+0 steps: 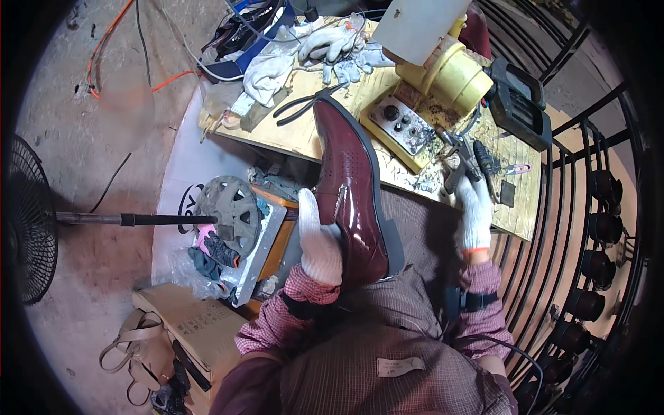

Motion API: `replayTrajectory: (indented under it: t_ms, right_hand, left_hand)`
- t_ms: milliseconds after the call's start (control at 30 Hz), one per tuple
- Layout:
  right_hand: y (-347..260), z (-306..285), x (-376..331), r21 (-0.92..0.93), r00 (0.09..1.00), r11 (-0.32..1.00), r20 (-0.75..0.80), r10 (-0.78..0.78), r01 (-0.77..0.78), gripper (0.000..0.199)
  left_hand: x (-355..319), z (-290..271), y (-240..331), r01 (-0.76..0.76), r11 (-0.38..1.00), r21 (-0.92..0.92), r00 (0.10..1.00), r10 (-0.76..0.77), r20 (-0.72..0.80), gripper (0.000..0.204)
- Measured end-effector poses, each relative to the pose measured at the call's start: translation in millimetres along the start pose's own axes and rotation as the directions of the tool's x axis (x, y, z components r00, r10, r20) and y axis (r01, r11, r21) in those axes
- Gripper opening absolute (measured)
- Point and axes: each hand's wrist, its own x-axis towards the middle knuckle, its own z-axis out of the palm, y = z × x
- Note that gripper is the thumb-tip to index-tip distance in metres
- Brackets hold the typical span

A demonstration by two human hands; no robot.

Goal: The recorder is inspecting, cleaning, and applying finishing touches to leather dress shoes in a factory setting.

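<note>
My left hand, in a white glove, grips a glossy burgundy dress shoe by its heel end and holds it over my lap, toe pointing away toward the wooden workbench. My right hand, also in a white glove, rests at the bench's near edge and closes around a small metal tool. Black pliers lie on the bench just beyond the shoe's toe.
A yellow machine with a control panel stands on the bench, with loose white gloves behind. A floor fan stands at left. A black metal rack with dark shoes curves at right. Cardboard boxes sit lower left.
</note>
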Motion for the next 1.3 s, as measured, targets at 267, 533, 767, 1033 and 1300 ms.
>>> replayTrajectory:
  t_ms: [267, 533, 767, 1033, 1300]
  right_hand:
    - [-80.2, -38.7, -133.5, -0.423, 0.557, 0.367, 0.690, -0.463, 0.829, 0.049]
    - [-92.1, -59.5, -166.8, -0.681, 0.770, 0.371, 0.606, -0.199, 0.631, 0.039]
    - [-129.2, -142.7, -188.0, -0.714, 0.587, 0.007, 0.569, -0.576, 0.700, 0.017]
    - [-236.0, -315.2, -147.4, -0.999, 0.533, -0.021, 0.038, -0.845, 0.038, 0.035]
    - [-265.9, -414.4, -158.9, -0.797, 0.380, -0.113, -0.154, -0.912, -0.594, 0.053]
  left_hand:
    - [-15.7, 4.8, -33.2, 0.018, 0.919, 0.395, 0.983, -0.088, 0.159, 0.071]
    - [-26.7, 26.9, -84.3, 0.211, 0.735, 0.644, 0.779, -0.525, 0.344, 0.057]
    - [-60.5, 78.1, -40.7, -0.186, 0.724, 0.664, 0.223, -0.627, 0.747, 0.088]
    - [-34.2, 54.8, -46.5, -0.233, 0.764, 0.601, 0.554, -0.404, 0.728, 0.086]
    - [-56.5, 48.8, -34.6, -0.196, 0.528, 0.826, 0.781, -0.426, 0.457, 0.105]
